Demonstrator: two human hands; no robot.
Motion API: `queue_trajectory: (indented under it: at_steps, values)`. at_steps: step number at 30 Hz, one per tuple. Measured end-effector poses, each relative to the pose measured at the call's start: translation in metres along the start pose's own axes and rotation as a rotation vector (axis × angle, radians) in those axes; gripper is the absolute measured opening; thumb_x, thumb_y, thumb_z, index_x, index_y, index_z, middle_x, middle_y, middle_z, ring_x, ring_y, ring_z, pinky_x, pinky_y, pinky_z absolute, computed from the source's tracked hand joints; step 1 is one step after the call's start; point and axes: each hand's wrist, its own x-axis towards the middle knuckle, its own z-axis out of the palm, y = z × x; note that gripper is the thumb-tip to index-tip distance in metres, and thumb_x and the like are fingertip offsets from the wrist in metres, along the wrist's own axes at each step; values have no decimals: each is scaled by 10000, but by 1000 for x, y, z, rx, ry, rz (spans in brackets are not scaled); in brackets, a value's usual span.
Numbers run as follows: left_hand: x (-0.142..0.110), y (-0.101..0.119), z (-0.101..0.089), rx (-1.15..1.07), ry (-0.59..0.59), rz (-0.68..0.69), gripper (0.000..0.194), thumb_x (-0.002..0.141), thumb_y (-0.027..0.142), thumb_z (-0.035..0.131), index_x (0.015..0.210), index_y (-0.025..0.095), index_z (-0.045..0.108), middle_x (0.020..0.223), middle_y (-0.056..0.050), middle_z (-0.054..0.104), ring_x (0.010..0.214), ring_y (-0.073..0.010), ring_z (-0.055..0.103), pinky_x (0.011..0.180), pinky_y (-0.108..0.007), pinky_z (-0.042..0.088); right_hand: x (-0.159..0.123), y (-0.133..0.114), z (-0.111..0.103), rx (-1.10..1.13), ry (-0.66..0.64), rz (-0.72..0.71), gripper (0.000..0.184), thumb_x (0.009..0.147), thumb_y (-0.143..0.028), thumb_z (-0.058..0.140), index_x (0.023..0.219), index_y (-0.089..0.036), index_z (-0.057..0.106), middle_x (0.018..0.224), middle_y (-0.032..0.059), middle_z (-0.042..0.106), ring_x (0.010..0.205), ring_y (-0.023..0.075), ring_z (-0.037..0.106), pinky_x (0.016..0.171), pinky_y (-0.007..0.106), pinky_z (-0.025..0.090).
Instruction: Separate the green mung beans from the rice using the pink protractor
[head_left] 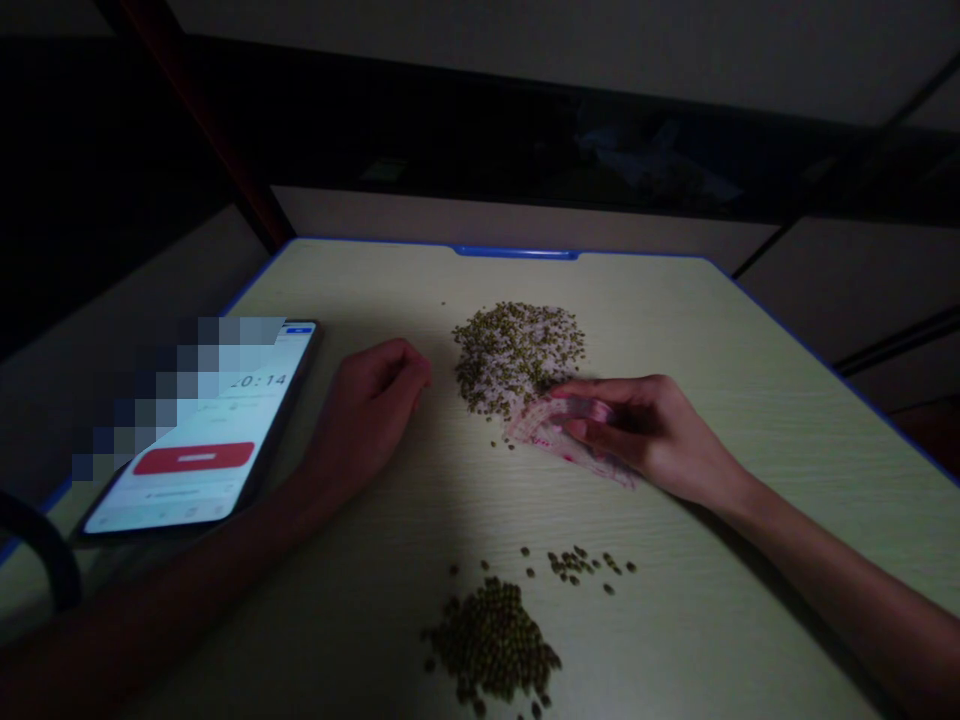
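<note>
Two hands in frame | right hand (660, 440), right of centre: pinching a pink see-through sheet (544, 432) just below centre, its edge by the mixed heap (517, 350), upper centre | left hand (377, 402), left of centre: curled fist, contents hidden | risk: a hard flick could scatter the heap into the bean pile (495, 640), lower centre

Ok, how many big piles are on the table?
2: a mixed green-and-pale pile farther off, by the right hand, and a dark green pile nearer the camera. I'm not counting the loose beans beside it. No big pile looks hidden.
</note>
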Motion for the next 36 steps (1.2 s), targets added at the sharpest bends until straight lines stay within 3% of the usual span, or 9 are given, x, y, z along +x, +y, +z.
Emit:
queue_trajectory:
  at_steps: [10, 15, 22, 28, 33, 36]
  values:
    - [1, 0, 1, 4, 7, -3, 250, 735, 182, 456, 488, 202, 427, 453, 52, 415, 469, -116, 391, 472, -252, 287, 2, -5, 7, -26, -5, -52, 312, 756, -201, 568, 1034, -107, 673, 527, -39, 401, 456, 70, 333, 423, 227, 274]
    - [1, -1, 1, -15, 1, 1, 237, 731, 181, 453, 496, 204, 438, 456, 52, 424, 467, -117, 395, 472, -253, 289, 3, -7, 13, -85, 5, -81, 313, 760, -203, 565, 1047, -133, 669, 515, -36, 439, 447, 71, 344, 417, 226, 265]
    - [0, -1, 1, -11, -1, 5, 244, 740, 180, 455, 498, 201, 432, 456, 54, 414, 465, -112, 385, 463, -245, 285, -6, -15, 23, -107, -168, -158, 296, 772, -206, 553, 1041, -192, 674, 689, 13, 611, 545, 107, 476, 524, 245, 372]
    - [-1, -2, 0, -31, -7, 2, 235, 739, 193, 461, 505, 199, 438, 452, 56, 410, 464, -107, 385, 456, -238, 286, -11, -22, 26, -83, -313, -210, 339, 767, -157, 547, 1087, -208, 648, 632, -9, 581, 538, 101, 473, 511, 226, 376]
    - [0, -3, 0, -21, 1, -1, 228, 728, 209, 459, 503, 196, 433, 450, 53, 414, 459, -105, 388, 447, -235, 280, -14, -22, 28, -51, -290, -196, 316, 749, -145, 559, 1043, -178, 671, 556, -32, 499, 473, 72, 420, 441, 198, 335]
    - [0, -3, 1, -14, 2, 11, 232, 723, 221, 456, 494, 196, 426, 444, 51, 407, 453, -104, 382, 443, -232, 279, -15, -18, 28, 7, -208, -133, 296, 755, -160, 548, 1018, -118, 676, 520, -38, 450, 429, 59, 374, 400, 195, 303]
